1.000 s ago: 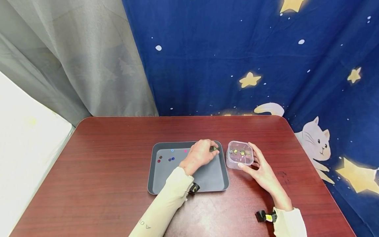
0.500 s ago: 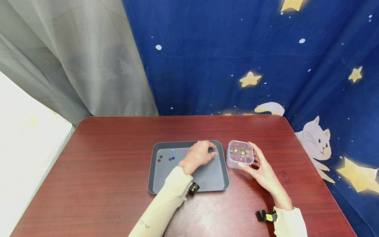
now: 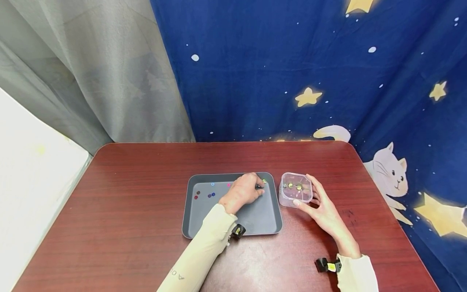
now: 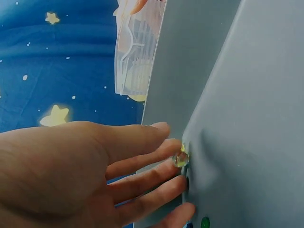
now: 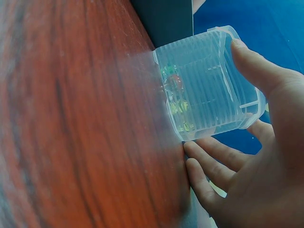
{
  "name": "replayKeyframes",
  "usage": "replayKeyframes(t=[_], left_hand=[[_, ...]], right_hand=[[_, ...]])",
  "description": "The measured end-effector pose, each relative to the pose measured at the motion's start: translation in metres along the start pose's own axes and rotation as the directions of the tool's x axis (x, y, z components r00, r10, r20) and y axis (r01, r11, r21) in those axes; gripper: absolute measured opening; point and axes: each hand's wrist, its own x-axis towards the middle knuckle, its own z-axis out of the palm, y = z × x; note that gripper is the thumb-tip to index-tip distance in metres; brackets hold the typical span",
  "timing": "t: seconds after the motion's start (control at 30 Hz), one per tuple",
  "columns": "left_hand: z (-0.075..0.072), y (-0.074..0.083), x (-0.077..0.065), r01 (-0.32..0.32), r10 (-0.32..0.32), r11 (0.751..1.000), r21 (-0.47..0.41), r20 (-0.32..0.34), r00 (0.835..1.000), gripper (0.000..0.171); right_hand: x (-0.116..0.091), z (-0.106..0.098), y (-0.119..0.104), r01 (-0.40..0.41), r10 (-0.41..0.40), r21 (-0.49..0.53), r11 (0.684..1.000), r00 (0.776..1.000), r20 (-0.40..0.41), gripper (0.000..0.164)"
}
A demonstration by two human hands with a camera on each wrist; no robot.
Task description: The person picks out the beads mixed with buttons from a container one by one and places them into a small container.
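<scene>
In the head view my left hand (image 3: 242,190) reaches over the far right part of a grey tray (image 3: 260,219). The left wrist view shows its thumb and fingers spread apart, fingertips beside a clear yellowish bead (image 4: 180,159) by the tray's wall. Whether they touch it I cannot tell. A green bead (image 4: 205,222) lies below the little finger. My right hand (image 3: 324,211) grips a clear plastic box (image 3: 286,200), thumb on the near rim, fingers round the right side. Several green, yellow and red beads (image 5: 179,105) sit on the box's bottom.
Toward the tray's left side lie small coloured pieces: red (image 3: 196,197), brown (image 3: 198,192), dark blue (image 3: 213,194), light blue (image 3: 213,184) and pink (image 3: 229,185). Tray and box stand side by side on a reddish-brown table (image 3: 138,202). Curtains (image 3: 248,73) hang behind.
The left fingers have drawn back slightly left from the tray's far right corner, and a yellow-green bead now shows there. The right hand and box stay in place.
</scene>
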Motion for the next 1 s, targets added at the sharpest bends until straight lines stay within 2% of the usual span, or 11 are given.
replayKeyframes(t=[0.47,0.57,1.0], left_hand=[[-0.0018,-0.0021,0.0007,0.023,-0.023,1.0,-0.001,-0.012,1.0,0.019],[-0.0016,-0.003,0.0009,0.04,-0.039,0.999,0.011,-0.016,0.999,0.014],[-0.0007,-0.0057,-0.0018,0.107,-0.103,0.993,0.052,-0.061,0.993,0.012]], right_hand=[[0.0015,-0.0006,0.0009,0.013,-0.013,-0.002,1.0,1.0,-0.006,0.093],[0.0004,-0.0004,0.0016,0.01,-0.01,-0.002,1.0,1.0,-0.004,0.093],[0.0002,0.0017,0.0033,0.017,-0.017,-0.01,1.0,1.0,-0.007,0.092]])
